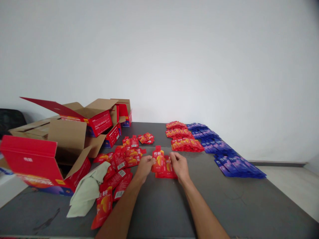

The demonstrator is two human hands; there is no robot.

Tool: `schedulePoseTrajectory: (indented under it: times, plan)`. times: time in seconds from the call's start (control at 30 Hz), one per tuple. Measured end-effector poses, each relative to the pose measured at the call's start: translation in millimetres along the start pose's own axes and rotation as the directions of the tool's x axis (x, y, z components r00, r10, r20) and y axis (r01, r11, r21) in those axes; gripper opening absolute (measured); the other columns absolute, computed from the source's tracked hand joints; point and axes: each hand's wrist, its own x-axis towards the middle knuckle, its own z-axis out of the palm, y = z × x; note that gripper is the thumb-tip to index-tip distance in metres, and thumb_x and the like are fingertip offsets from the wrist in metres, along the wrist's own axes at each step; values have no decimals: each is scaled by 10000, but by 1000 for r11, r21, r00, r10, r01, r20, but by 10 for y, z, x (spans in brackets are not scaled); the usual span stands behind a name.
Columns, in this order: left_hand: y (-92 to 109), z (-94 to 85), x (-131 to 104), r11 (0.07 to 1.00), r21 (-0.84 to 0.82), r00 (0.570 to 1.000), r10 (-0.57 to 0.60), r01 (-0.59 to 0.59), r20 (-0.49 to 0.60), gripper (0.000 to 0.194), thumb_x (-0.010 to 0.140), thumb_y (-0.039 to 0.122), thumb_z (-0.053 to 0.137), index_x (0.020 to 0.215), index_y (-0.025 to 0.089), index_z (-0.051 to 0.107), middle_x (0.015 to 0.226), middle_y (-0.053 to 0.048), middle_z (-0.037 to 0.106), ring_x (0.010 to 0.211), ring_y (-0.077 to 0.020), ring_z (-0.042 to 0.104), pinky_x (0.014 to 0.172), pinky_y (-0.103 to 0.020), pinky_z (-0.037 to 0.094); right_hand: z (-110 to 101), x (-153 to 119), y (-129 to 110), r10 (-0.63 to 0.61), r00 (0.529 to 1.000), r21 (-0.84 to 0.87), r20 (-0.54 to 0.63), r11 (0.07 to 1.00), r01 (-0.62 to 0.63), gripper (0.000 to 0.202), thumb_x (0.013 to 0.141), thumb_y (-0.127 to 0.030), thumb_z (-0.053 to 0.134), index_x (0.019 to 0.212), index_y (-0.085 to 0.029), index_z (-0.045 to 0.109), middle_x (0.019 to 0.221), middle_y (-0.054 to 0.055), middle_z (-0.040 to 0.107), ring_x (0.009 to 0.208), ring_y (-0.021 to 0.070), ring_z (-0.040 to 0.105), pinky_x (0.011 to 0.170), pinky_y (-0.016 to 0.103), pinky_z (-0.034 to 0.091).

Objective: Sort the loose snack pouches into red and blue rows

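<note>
In the middle of the head view, my left hand [145, 167] pinches the left edge of a red sachet [158, 160], printed with white characters and orange fruit. The sachet is upright, its front facing me. Behind and below it, more red sachets [167, 171] overlap on the table. My right hand [179, 166] has its fingers closed at the right edge of these sachets; its fingertips partly hide what they grip. Left of my left hand lies a loose pile of red sachets [121, 165], some with barcodes up.
Open red cartons [32, 162] crowd the left side. A pale green cloth [87, 191] lies before them. Neat rows of red sachets [186, 144] and blue sachets [236, 165] fan out on the right of the dark grey table [224, 205]. A white wall [174, 59] stands behind.
</note>
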Motion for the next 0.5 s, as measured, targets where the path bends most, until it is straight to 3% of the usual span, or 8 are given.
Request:
schedulePoseTrajectory:
  times: [0.1,0.2,0.3,0.4,0.43,0.5]
  plan:
    - [-108,-68,45,984,169,998,-46,53,-43,255,717,393,554,587,174,544,505,43,504,470,-97,424,483,-214,284,-195,44,110,-23,1000,-113,1,993,23,362,855,-449,494,997,-178,688,899,55,718,786,196,641,756,303,486]
    - [-204,-81,90,963,261,997,-46,60,-60,241,699,335,574,526,178,515,466,47,467,465,-104,412,493,-220,262,-346,-14,190,-27,994,-271,107,961,56,303,842,-351,479,975,-192,700,983,73,717,901,220,651,865,346,483]
    - [-249,-60,99,926,372,995,-21,56,-97,225,665,242,613,484,183,493,457,35,455,506,-126,451,536,-235,279,-442,-146,184,-68,965,-410,252,896,171,331,864,-285,436,1041,-196,701,1092,90,694,1026,219,628,955,344,450]
    - [-225,-22,38,873,484,988,23,56,-155,95,688,193,617,605,178,575,575,-16,559,639,-178,550,621,-264,340,-492,-286,145,-113,903,-510,414,793,333,401,907,-313,421,1217,-193,645,1318,111,587,1250,228,504,1087,368,340]
    - [-204,-5,3,831,553,985,37,62,-166,43,721,202,606,687,175,610,640,-43,602,691,-199,578,651,-279,363,-497,-328,140,-96,886,-543,455,758,361,432,915,-347,431,1284,-205,604,1397,109,523,1321,242,435,1118,397,295]
    - [-151,32,-75,684,726,985,71,66,-157,131,807,230,546,855,166,650,778,-105,660,780,-240,614,704,-319,406,-488,-404,150,-27,865,-611,502,696,376,500,922,-421,444,1389,-252,503,1511,88,384,1419,278,281,1145,474,221]
